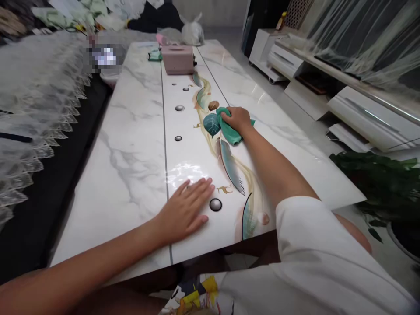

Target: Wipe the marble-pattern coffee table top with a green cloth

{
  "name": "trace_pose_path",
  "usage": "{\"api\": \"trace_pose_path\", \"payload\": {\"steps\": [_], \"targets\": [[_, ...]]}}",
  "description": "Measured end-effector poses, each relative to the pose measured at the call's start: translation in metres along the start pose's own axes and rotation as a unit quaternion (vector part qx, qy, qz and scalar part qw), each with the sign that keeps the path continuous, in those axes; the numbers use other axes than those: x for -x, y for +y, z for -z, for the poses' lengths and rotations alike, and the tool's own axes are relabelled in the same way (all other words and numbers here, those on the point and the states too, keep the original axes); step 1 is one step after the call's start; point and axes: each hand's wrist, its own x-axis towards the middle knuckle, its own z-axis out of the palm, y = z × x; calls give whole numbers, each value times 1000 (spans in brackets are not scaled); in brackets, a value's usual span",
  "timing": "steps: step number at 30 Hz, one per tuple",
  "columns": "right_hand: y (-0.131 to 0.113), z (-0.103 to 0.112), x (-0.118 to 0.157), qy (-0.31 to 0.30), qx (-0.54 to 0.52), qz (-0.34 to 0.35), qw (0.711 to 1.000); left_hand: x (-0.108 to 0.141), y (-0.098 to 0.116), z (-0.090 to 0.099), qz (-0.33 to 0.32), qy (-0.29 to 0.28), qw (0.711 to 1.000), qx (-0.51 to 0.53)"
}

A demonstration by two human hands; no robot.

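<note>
My right hand [239, 119] grips a green cloth [231, 133] and presses it on the tabletop, right of a printed dark-green leaf. Part of the cloth is hidden under the fingers. Closer to me, my left hand [185, 211] lies flat on the table with its fingers stretched out, holding nothing. The long table [131, 175] has a glossy white marble-look top with grey lines, printed feathers, leaves and dark round dots.
At the table's far end stand a pinkish box [178, 60], a small green packet [155, 55] and a whitish plastic bag [193, 33]. A lace-covered sofa [42, 78] runs along the left. On the right are a white cabinet [370, 111] and a leafy plant [377, 179].
</note>
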Motion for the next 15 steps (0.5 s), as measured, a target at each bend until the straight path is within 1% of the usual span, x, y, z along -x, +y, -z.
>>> {"api": "trace_pose_path", "payload": {"steps": [2,4,7,10,13,15], "targets": [[0,1,0,2,-4,2,1000,-13,11,-13,-17,-33,999,8],[-1,2,1,1,-7,5,1000,-16,15,-19,-19,-41,999,9],[-4,7,2,-18,-14,5,1000,-13,12,-21,-25,-32,999,11],[-7,14,4,-61,-27,-6,998,-12,9,-20,-25,-37,999,19],[-8,25,20,-101,-37,1,994,-13,10,-19,-13,-52,998,27],[-7,33,44,-118,-39,20,992,-14,10,-19,-7,-60,998,30]]}}
